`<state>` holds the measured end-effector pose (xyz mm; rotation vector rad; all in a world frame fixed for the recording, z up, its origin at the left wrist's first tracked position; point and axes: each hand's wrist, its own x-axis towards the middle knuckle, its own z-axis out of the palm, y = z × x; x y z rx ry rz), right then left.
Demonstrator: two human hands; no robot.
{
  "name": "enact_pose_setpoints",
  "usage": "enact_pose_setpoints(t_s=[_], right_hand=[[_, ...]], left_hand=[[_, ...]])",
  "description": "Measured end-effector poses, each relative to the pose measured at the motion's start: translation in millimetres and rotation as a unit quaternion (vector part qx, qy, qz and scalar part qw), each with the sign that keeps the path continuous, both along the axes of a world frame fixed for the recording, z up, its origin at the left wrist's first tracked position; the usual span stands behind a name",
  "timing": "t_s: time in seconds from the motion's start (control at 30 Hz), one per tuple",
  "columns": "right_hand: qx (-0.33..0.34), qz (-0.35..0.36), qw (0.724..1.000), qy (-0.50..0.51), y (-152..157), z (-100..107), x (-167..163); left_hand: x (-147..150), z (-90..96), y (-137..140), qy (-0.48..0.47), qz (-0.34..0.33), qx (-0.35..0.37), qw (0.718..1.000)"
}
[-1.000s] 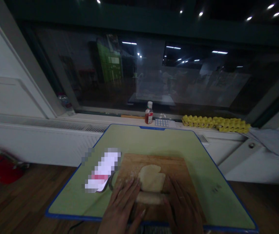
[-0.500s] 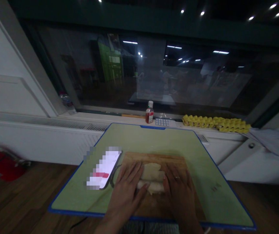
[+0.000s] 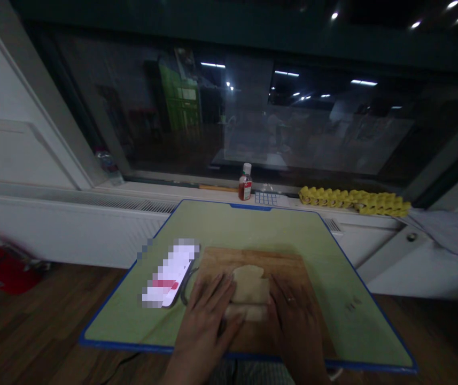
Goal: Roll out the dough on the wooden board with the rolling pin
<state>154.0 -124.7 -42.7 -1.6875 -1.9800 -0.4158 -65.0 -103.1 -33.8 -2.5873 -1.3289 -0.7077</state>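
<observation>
A flattened sheet of pale dough (image 3: 248,286) lies on a wooden board (image 3: 248,255). Across its near side runs a pale, rounded strip (image 3: 248,313); whether it is a rolling pin or rolled dough I cannot tell. My left hand (image 3: 208,313) rests palm down at the left end of the strip, with fingers stretched forward and the thumb toward the middle. At the right end my right hand (image 3: 295,315) also lies palm down, fingers extended and a ring on one. Both hands cover the strip's ends.
The board sits on a green folding table (image 3: 293,227) with a blue rim. Left of it lie a phone (image 3: 172,272) and a dark cable (image 3: 186,283). The windowsill holds a small red-labelled bottle (image 3: 245,184), yellow egg cartons (image 3: 352,200) and a plastic bottle (image 3: 106,163).
Both hands have shifted slightly toward me along with the pale strip. More of the sheet shows beyond the strip, and the dough edge that stuck out on the near side is now covered.
</observation>
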Motion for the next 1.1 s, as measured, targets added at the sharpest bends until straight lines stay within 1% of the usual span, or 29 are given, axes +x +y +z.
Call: enact_pose_setpoints(t_s=[0.1,0.17,0.23,0.33,0.5,0.63,0.8,0.9,1.03,1.1], right_hand=[[-0.04,-0.023,0.999,0.017,17.0,9.6,-2.6],[-0.053,-0.033,0.998,0.023,25.8,13.5,-3.6],[-0.057,-0.035,0.997,0.025,29.3,14.8,-4.0],[-0.05,-0.028,0.998,0.013,23.2,12.5,-3.5],[-0.014,-0.001,1.0,-0.027,-0.7,4.6,-2.3],[0.026,0.018,0.999,-0.033,-14.0,-0.4,1.1],[0.035,0.049,0.997,-0.054,-21.3,-7.0,8.9],[0.041,0.058,0.995,-0.065,-23.3,-11.5,12.0],[0.037,0.025,0.997,-0.055,-22.8,-19.1,16.8],[0.039,0.02,0.997,-0.065,-21.4,-23.9,21.6]], left_hand=[[6.4,4.5,18.6,-0.005,0.014,-0.031,0.999],[9.7,8.1,27.3,-0.007,0.024,-0.047,0.999],[11.0,10.2,30.4,-0.008,0.032,-0.051,0.998],[8.8,8.3,24.2,-0.006,0.026,-0.035,0.999],[1.7,-0.4,-2.2,-0.017,0.001,0.011,1.0],[-0.6,-1.7,-16.7,-0.003,0.004,0.016,1.0],[-1.7,-2.4,-13.8,0.005,-0.006,0.02,1.0],[-2.0,-4.7,-9.8,0.004,0.002,0.024,1.0],[-1.6,-7.6,-11.7,-0.018,0.032,0.031,0.999],[-1.8,-8.3,-15.6,-0.042,0.044,0.036,0.997]])
